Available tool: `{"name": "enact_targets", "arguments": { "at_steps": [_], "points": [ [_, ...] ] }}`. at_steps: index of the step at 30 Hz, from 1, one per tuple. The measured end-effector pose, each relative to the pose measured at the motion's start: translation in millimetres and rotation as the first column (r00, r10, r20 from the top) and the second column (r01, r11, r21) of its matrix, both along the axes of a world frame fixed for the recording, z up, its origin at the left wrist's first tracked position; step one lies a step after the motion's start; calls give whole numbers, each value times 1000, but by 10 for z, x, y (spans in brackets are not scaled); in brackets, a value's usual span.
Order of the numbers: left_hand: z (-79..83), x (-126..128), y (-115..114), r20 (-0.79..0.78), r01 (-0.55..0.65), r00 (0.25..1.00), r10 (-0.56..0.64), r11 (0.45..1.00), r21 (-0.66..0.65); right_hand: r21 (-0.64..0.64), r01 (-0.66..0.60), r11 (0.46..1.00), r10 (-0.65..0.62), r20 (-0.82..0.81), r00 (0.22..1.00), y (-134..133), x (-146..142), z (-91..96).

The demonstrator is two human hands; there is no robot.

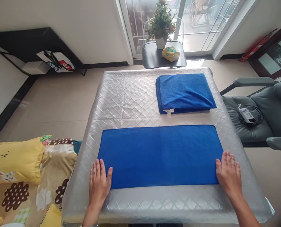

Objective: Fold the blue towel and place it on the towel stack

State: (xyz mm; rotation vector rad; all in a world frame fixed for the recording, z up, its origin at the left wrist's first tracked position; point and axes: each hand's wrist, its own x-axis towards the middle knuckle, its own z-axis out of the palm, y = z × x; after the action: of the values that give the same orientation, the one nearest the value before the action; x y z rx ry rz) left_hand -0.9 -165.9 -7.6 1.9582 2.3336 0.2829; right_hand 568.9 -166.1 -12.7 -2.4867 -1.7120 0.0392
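A blue towel (161, 156) lies spread flat as a long rectangle across the near half of the table. My left hand (99, 179) rests flat on its left edge near the lower left corner, fingers stretched out. At the opposite end, my right hand (229, 171) lies flat over the right edge near the lower right corner, its fingers also extended. Farther back on the right is a folded stack of blue towels (185, 91), with small white tags showing at its near edge.
A silver quilted cover (131, 101) drapes the table. Beyond it, a chair (152, 58) bears a potted plant (161, 41) and a yellow tissue pack (171, 54). A grey armchair (268, 104) holding a cabled device (246, 115) stands right. A bed with a yellow pillow (17, 159) is left.
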Motion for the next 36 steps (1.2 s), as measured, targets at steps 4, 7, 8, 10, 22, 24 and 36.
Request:
{"name": "enact_targets", "arguments": {
  "at_steps": [4,7,8,10,22,24,36],
  "points": [
    [141,698,199,1,135,991,-135,988,76,93,-240,966,238,26,971,168,-869,198],
    [181,1452,330,27,452,891,-454,891,42,96,-477,874,481,-20,876,333,-1653,216],
    [180,1672,367,42,542,839,-542,840,22,96,-530,842,535,-35,844,378,-1853,197],
    [157,1959,432,61,614,789,-612,789,-14,95,-591,801,598,-59,800,444,-2091,141],
    [-58,-179,239,-38,-18,999,17,1000,-21,-6,-194,981,194,-18,981,316,-102,-86],
    [3,-303,229,-36,-6,999,5,999,-38,-21,-112,993,112,-18,994,284,63,-34],
    [267,2185,1202,97,564,818,-566,824,50,74,-630,773,634,-47,772,1191,-1922,250]
  ]
}}
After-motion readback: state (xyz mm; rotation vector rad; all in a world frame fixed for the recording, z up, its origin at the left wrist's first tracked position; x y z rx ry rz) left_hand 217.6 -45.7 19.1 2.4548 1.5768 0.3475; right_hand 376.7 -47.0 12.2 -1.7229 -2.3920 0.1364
